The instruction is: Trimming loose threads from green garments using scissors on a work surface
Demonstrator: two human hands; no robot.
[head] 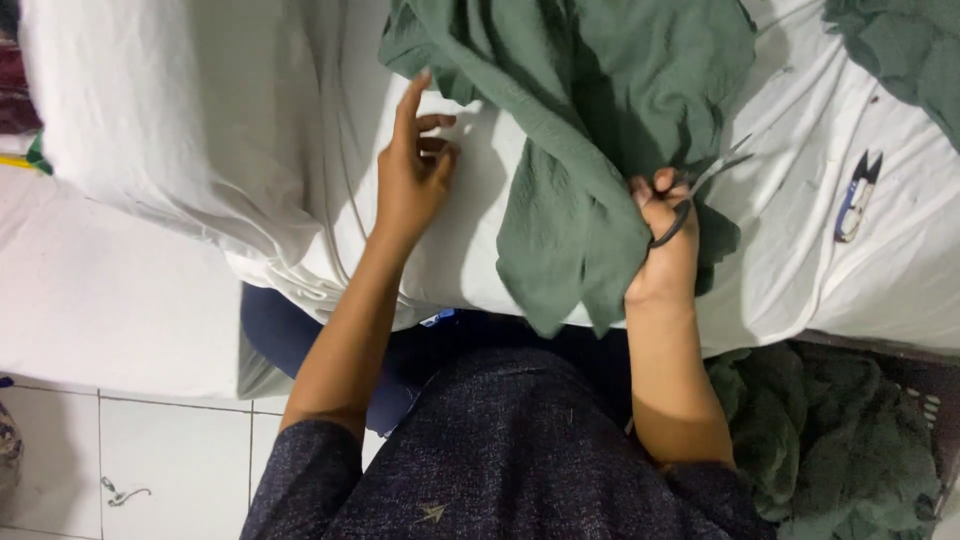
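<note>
The left hand (412, 175) rests open at the near-left edge of the crumpled green woven cloth (590, 120), which hangs toward the person. The right hand (665, 245), closer, grips black-handled scissors (690, 205) against its right fold.

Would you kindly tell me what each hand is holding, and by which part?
The right hand holds scissors by their black handle loops, against the green cloth. The left hand holds nothing; its fingers touch the cloth's edge.
</note>
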